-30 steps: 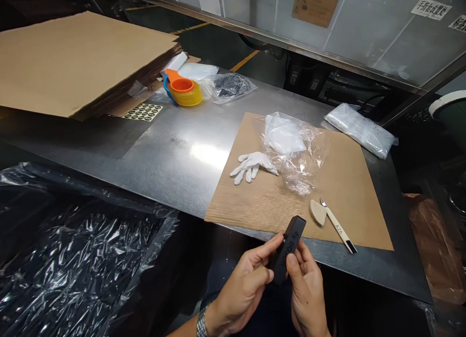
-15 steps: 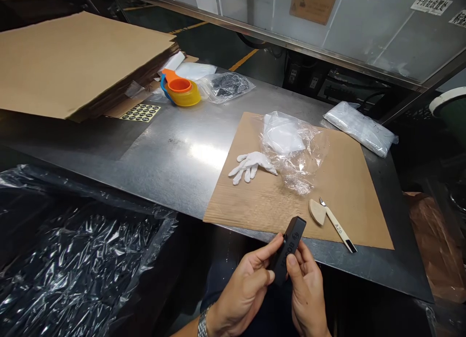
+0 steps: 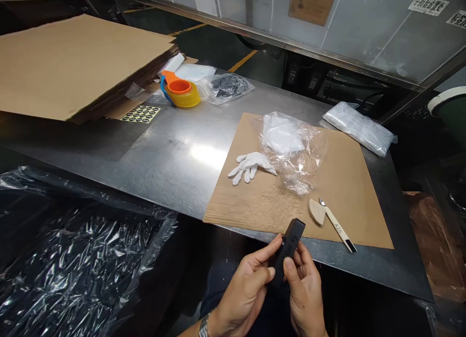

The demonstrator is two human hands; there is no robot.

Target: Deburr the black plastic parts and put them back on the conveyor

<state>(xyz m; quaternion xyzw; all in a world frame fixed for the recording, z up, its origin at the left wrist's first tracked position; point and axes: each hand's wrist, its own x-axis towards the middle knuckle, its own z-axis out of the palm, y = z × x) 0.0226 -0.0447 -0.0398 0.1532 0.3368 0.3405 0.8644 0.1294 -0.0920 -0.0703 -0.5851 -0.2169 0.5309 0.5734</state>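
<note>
Both hands grip a small black block [image 3: 288, 245] just off the table [image 3: 174, 152] edge: left hand [image 3: 244, 293] pinching its side, right hand [image 3: 304, 293] thumbing its face. It looks like an inspection, though its lettering is half hidden; turning it would need a lighter grip.

Matt black plastic case [image 3: 289, 242], brushed-metal table [image 3: 174, 152]

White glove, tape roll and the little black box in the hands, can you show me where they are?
white glove [image 3: 254, 162], head view, on its palm.
tape roll [image 3: 181, 91], head view, on its orange core.
black box [image 3: 290, 237], head view, on its lettered side.
</note>
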